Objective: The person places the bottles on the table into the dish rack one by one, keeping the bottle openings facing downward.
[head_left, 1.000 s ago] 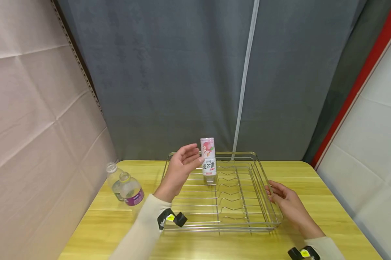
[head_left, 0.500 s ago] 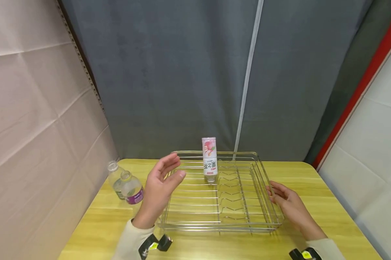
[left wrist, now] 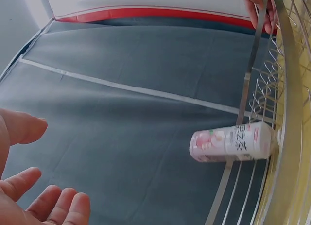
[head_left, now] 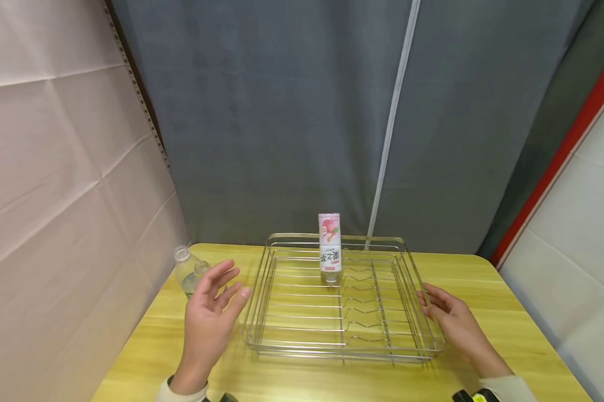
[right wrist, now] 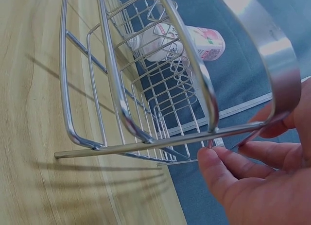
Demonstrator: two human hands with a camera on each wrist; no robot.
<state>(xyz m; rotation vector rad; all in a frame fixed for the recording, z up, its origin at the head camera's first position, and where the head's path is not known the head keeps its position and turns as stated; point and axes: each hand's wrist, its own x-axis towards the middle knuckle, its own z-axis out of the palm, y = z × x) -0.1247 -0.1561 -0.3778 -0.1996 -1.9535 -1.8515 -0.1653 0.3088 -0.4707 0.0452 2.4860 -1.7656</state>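
Observation:
A metal wire dish rack [head_left: 302, 353] stands on the table. Upside down in its back part is a pink-and-white drink bottle [head_left: 329, 241], neck lowered between the wires. My left hand [head_left: 209, 321] is in the air left of the rack, fingers loosely bent and holding nothing. Behind it, at the left, stands a clear bottle [head_left: 185, 268]; a second clear bottle is mostly covered by the hand. At the rack's right side my right hand [head_left: 453, 321] grips the rim; in the right wrist view its fingertips [right wrist: 211, 162] pinch the wire frame.
The yellow wood-grain table [head_left: 463, 273] extends around the rack. A grey curtain [head_left: 282, 139] hangs behind it, with a pale cloth wall [head_left: 71, 195] on the left and a white panel [head_left: 578, 234] on the right.
My left hand has drawn away from the upside-down bottle, moving left and toward me, in front of the clear bottles. The right hand keeps its grip on the rack.

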